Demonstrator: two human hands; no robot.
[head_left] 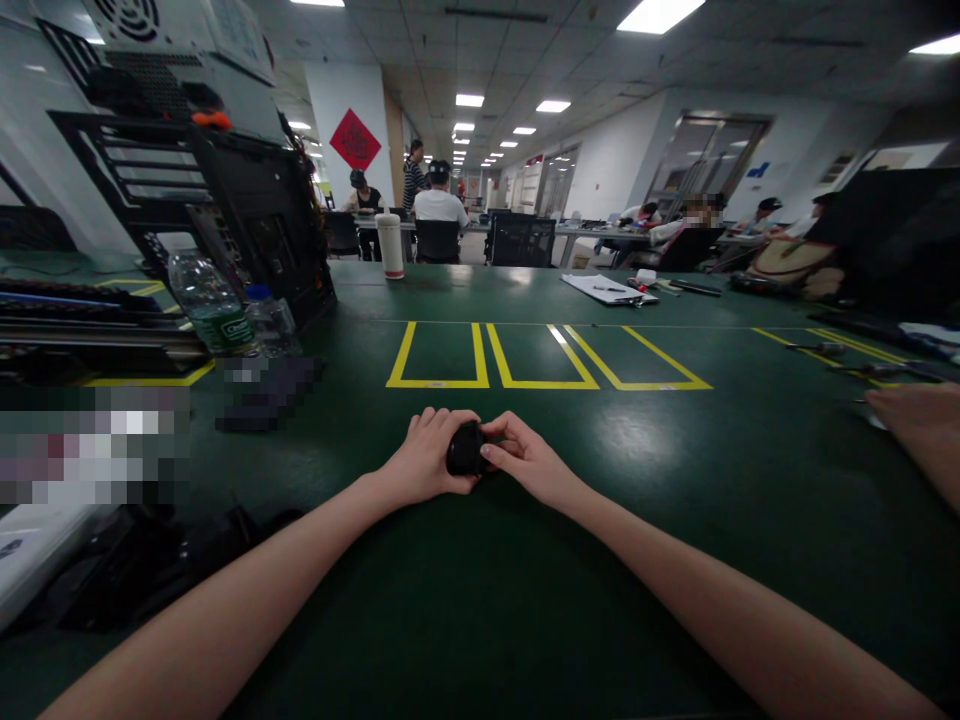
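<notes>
Between my two hands is a small, glossy black rounded object, whose exact kind I cannot make out. My left hand is curled around its left side, fingers over the far side and thumb along the near side. On the right, my right hand pinches the object's edge between thumb and fingertips. Both hands are low over the dark green table, short of the yellow tape outlines. The fingers partly cover the object.
At left stand a black metal frame, a clear bottle and a smaller blue-capped bottle. A white tumbler and a clipboard lie beyond the tape. Another person's hand reaches in at right, near metal tools.
</notes>
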